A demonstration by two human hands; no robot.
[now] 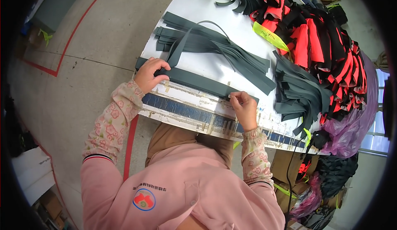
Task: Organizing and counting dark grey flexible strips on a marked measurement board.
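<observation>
A long dark grey-green fabric strip lies along the near edge of the white table. At its left part, my left hand has curled fingers and thumb closed on the strip. Farther right, my right hand makes a pinch at the strip's front edge; a tiny pale spot shows at the fingertips, too small to name. Just beyond lies a bundle of similar strips, one of them looping up and bending toward my left hand.
More dark strips are heaped on the right. Behind them rises a big pile of black and bright red-orange pieces with a yellow tag. Purple plastic hangs at the right end. Worn tape covers the table's front edge; cardboard boxes stand below.
</observation>
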